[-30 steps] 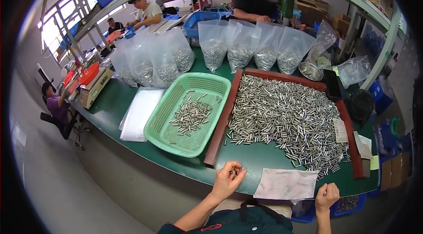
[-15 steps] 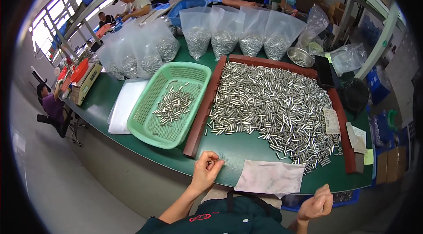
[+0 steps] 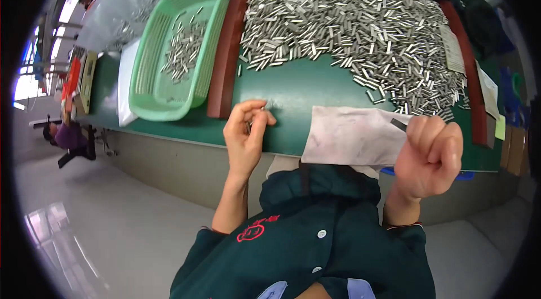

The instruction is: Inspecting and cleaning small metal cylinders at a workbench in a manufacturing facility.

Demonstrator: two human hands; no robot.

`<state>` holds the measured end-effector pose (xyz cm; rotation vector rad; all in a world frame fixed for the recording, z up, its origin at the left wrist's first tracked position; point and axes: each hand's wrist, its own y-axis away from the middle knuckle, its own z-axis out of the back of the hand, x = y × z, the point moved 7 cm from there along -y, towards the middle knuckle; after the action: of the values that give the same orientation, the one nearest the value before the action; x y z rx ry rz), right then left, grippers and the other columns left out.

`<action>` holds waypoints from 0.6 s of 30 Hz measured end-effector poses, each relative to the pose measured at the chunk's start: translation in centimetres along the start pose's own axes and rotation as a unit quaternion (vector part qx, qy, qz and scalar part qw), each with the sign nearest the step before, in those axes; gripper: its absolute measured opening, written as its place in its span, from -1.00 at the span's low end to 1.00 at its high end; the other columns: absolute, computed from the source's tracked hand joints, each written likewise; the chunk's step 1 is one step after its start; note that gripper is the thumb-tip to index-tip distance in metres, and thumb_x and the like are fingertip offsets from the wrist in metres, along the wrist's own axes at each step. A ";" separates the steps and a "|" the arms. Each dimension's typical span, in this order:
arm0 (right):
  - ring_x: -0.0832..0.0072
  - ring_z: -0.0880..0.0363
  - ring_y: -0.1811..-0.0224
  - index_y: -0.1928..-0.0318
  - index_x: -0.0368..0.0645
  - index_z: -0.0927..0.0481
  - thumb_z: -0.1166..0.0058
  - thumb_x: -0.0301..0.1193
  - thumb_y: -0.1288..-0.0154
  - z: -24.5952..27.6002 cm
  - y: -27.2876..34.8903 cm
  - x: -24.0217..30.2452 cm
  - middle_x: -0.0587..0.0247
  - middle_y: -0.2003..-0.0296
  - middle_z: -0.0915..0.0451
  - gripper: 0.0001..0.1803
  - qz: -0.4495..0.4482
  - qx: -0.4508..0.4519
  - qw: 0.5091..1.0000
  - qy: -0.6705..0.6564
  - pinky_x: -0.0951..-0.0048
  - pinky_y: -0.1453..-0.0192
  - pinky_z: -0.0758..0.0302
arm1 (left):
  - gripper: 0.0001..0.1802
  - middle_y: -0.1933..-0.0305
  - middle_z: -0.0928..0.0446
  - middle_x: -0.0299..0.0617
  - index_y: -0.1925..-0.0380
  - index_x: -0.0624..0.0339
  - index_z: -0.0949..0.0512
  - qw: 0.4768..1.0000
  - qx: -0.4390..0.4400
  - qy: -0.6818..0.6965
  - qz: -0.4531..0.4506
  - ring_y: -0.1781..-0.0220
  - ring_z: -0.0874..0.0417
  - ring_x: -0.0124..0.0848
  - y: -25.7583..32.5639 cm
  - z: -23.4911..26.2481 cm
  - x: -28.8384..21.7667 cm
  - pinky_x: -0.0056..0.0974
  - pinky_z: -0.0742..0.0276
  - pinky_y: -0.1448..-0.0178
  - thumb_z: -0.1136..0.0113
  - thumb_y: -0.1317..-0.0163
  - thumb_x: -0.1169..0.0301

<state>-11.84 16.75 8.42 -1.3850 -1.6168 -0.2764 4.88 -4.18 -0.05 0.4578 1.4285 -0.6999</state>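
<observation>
Pins (image 3: 327,23) could drop over the near edge of the table (image 3: 293,82) should the left hand (image 3: 243,141), curled and apparently closed around a few, slacken; the right hand (image 3: 428,155), fingers folded with a dark piece (image 3: 398,124) at their tips, might drag the cloth (image 3: 349,135). The pins look short, silvery and shiny, mostly heaped at far right, some in the basket (image 3: 174,93) at left.
</observation>
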 end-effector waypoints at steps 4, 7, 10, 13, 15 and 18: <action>0.66 0.13 0.71 0.71 -0.08 -0.05 0.31 -0.43 -0.12 -0.2 0.6 -1.4 0.41 0.78 -0.04 -0.71 -0.033 0.016 0.998 -0.044 0.54 0.61 0.09 | -0.78 0.50 -0.48 -0.24 0.17 0.35 -0.36 1.000 -0.007 -0.005 -0.001 0.43 -0.45 -0.61 0.4 0.6 0.0 -0.55 -0.30 0.33 0.03 -0.14 0.59; 0.66 0.14 0.72 0.71 -0.08 -0.06 0.29 -0.40 -0.15 0.0 1.0 -2.2 0.43 0.79 -0.03 -0.69 -0.069 0.001 0.996 -0.052 0.54 0.61 0.09 | -0.78 0.50 -0.48 -0.25 0.17 0.35 -0.38 1.000 -0.020 -0.004 0.015 0.43 -0.44 -0.62 0.9 1.0 0.4 -0.56 -0.28 0.33 0.02 -0.14 0.58; 0.65 0.14 0.72 0.71 -0.08 -0.07 0.29 -0.39 -0.15 0.1 1.1 -1.8 0.42 0.79 -0.03 -0.69 -0.068 0.004 0.997 -0.041 0.54 0.61 0.09 | -0.80 0.51 -0.48 -0.25 0.20 0.35 -0.40 1.000 -0.011 -0.019 0.010 0.45 -0.43 -0.63 1.0 0.7 0.1 -0.57 -0.27 0.36 0.03 -0.15 0.59; 0.64 0.13 0.72 0.71 -0.08 -0.08 0.28 -0.38 -0.13 0.6 1.2 -2.4 0.41 0.79 -0.05 -0.70 -0.085 0.000 0.995 -0.059 0.51 0.60 0.08 | -0.81 0.51 -0.45 -0.21 0.20 0.32 -0.40 0.982 -0.003 0.158 0.108 0.59 -0.20 -0.66 1.2 0.8 0.9 -0.54 -0.10 0.50 0.13 -0.22 0.50; 0.62 0.12 0.72 0.71 -0.09 -0.08 0.27 -0.38 -0.13 0.8 1.2 -2.5 0.39 0.79 -0.05 -0.70 -0.099 -0.006 0.993 -0.060 0.51 0.60 0.08 | -0.82 0.54 -0.37 -0.17 0.22 0.24 -0.36 0.919 0.016 0.356 0.167 0.63 -0.11 -0.61 1.0 0.3 0.5 -0.50 -0.02 0.55 0.18 -0.26 0.40; 0.63 0.11 0.72 0.70 -0.10 -0.08 0.28 -0.39 -0.13 1.0 1.1 -2.5 0.39 0.79 -0.05 -0.70 -0.099 0.003 0.993 -0.066 0.52 0.60 0.07 | -0.86 0.61 -0.29 -0.23 0.30 0.20 -0.34 0.894 0.048 0.400 0.197 0.64 -0.11 -0.62 0.6 0.2 -0.9 -0.52 0.00 0.57 0.20 -0.28 0.38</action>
<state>-11.61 16.18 5.56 -1.2614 -1.8673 -0.3022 5.42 -3.72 0.80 1.1742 1.9803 -0.2375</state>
